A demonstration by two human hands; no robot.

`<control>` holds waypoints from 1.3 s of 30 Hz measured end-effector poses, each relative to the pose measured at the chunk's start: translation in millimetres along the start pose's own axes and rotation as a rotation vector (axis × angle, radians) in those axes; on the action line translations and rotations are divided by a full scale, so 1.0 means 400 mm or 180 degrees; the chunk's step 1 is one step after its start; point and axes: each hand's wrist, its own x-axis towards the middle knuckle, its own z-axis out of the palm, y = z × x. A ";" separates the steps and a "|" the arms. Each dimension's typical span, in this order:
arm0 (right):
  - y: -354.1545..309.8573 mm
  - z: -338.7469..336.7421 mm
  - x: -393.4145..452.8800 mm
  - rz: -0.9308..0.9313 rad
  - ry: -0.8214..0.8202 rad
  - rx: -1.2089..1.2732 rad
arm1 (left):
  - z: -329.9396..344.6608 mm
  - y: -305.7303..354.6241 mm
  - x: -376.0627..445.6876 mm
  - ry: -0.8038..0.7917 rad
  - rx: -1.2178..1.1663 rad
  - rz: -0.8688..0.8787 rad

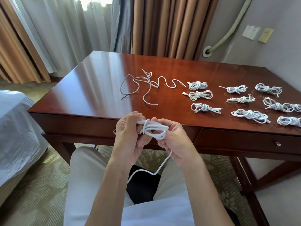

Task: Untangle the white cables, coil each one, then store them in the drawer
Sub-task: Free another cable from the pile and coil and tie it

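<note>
Your left hand (128, 134) and right hand (172, 141) meet just in front of the desk edge, both closed around a half-wound white round cable (154, 129). Your left fingers curl through one end of the bundle of loops while your right thumb and fingers pinch the other end, and one turn crosses over the loops near your left hand. The cable's loose tail drops from under your right palm and curves down across your lap.

On the glossy reddish-brown wooden desk (97, 82), a loose tangle of white and grey cables (145, 84) lies uncoiled near the middle. To its right, well apart from your hands, sit the finished white cable bundles (202, 95), about ten, spread in rough rows toward the desk's right edge, each tied around its middle. Below the desktop on the right, the dark wooden drawer with a small metal pull (244, 141) is closed.
</note>
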 end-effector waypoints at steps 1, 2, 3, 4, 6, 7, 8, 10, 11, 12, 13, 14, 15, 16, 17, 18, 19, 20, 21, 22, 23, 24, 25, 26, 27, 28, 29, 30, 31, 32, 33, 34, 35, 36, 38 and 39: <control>0.008 0.002 0.003 -0.0221 0.0048 -0.0331 | 0.002 -0.003 0.003 0.0150 -0.0054 0.0051; 0.017 0.003 0.006 -0.0483 0.0064 -0.0707 | 0.008 -0.007 0.005 0.0375 -0.0071 0.0114; 0.023 0.010 0.004 -0.0722 0.0029 -0.1100 | 0.011 -0.011 0.009 0.0650 -0.0040 0.0223; 0.030 0.019 0.000 -0.0878 -0.0013 -0.1500 | 0.016 -0.015 0.010 0.0932 0.0028 0.0375; 0.051 0.033 -0.004 -0.0879 -0.0111 -0.2248 | 0.017 -0.026 0.019 0.1393 0.0259 0.0677; 0.056 0.036 -0.007 -0.0768 -0.0187 -0.2559 | 0.010 -0.030 0.022 0.1567 0.0447 0.0771; 0.059 0.039 -0.012 -0.0698 -0.0261 -0.2783 | 0.000 -0.033 0.024 0.1677 0.0668 0.0848; 0.055 0.037 -0.023 -0.0743 -0.0405 -0.2932 | -0.022 -0.032 0.027 0.1733 0.1049 0.1026; 0.044 0.040 -0.032 -0.0841 -0.0443 -0.2959 | -0.030 -0.031 0.026 0.1714 0.1224 0.1103; 0.032 0.042 -0.038 -0.0900 -0.0436 -0.2974 | -0.034 -0.030 0.025 0.1696 0.1424 0.1181; 0.022 0.043 -0.043 -0.0935 -0.0425 -0.2977 | -0.035 -0.031 0.022 0.1654 0.1614 0.1255; 0.012 0.042 -0.045 -0.0959 -0.0447 -0.3005 | -0.030 -0.031 0.019 0.1571 0.1756 0.1323; 0.002 0.040 -0.046 -0.0991 -0.0505 -0.3049 | -0.028 -0.032 0.017 0.1458 0.1873 0.1365; -0.005 0.038 -0.048 -0.1011 -0.0589 -0.3066 | -0.028 -0.033 0.016 0.1350 0.1998 0.1379; -0.011 0.034 -0.048 -0.1028 -0.0667 -0.3068 | -0.032 -0.034 0.016 0.1278 0.2086 0.1367; -0.016 0.026 -0.048 -0.1040 -0.0704 -0.3049 | -0.040 -0.037 0.019 0.1207 0.2151 0.1332; -0.020 0.015 -0.051 -0.1031 -0.0709 -0.3032 | -0.051 -0.042 0.021 0.1133 0.2214 0.1286; -0.021 0.004 -0.052 -0.1023 -0.0691 -0.3031 | -0.061 -0.048 0.022 0.1072 0.2268 0.1237; -0.022 -0.003 -0.054 -0.1029 -0.0666 -0.3038 | -0.068 -0.054 0.023 0.1030 0.2316 0.1204; -0.021 -0.010 -0.054 -0.1041 -0.0642 -0.3015 | -0.071 -0.060 0.025 0.1000 0.2353 0.1198; -0.022 -0.016 -0.055 -0.1074 -0.0626 -0.2986 | -0.070 -0.064 0.026 0.0969 0.2396 0.1205; -0.021 -0.021 -0.055 -0.1096 -0.0595 -0.2931 | -0.071 -0.069 0.027 0.0940 0.2415 0.1184; -0.022 -0.024 -0.055 -0.1100 -0.0546 -0.2852 | -0.072 -0.070 0.029 0.0891 0.2435 0.1146; -0.024 -0.029 -0.054 -0.1080 -0.0476 -0.2779 | -0.076 -0.072 0.032 0.0831 0.2452 0.1086; -0.023 -0.034 -0.052 -0.1062 -0.0395 -0.2723 | -0.078 -0.073 0.033 0.0769 0.2439 0.1002; -0.023 -0.038 -0.050 -0.1053 -0.0287 -0.2650 | -0.083 -0.077 0.034 0.0692 0.2345 0.0901; -0.024 -0.041 -0.046 -0.1088 -0.0149 -0.2589 | -0.086 -0.081 0.033 0.0598 0.2207 0.0797; -0.023 -0.044 -0.040 -0.1155 0.0013 -0.2521 | -0.089 -0.087 0.032 0.0495 0.2060 0.0672; -0.020 -0.051 -0.032 -0.1232 0.0172 -0.2452 | -0.088 -0.089 0.029 0.0368 0.1959 0.0555; -0.019 -0.057 -0.027 -0.1269 0.0320 -0.2356 | -0.087 -0.091 0.024 0.0250 0.1890 0.0451; -0.018 -0.065 -0.023 -0.1271 0.0411 -0.2205 | -0.083 -0.088 0.018 0.0134 0.1820 0.0395; -0.019 -0.075 -0.019 -0.1239 0.0426 -0.2014 | -0.079 -0.086 0.014 0.0034 0.1716 0.0367; -0.018 -0.085 -0.017 -0.1192 0.0388 -0.1815 | -0.075 -0.082 0.010 -0.0056 0.1563 0.0338; -0.014 -0.089 -0.014 -0.1106 0.0334 -0.1617 | -0.070 -0.078 0.009 -0.0118 0.1375 0.0305; 0.004 -0.083 -0.008 -0.0971 0.0194 -0.1358 | -0.057 -0.072 0.009 -0.0221 0.0915 0.0253; 0.018 -0.081 -0.001 -0.0954 0.0140 -0.1332 | -0.052 -0.071 0.011 -0.0254 0.0684 0.0255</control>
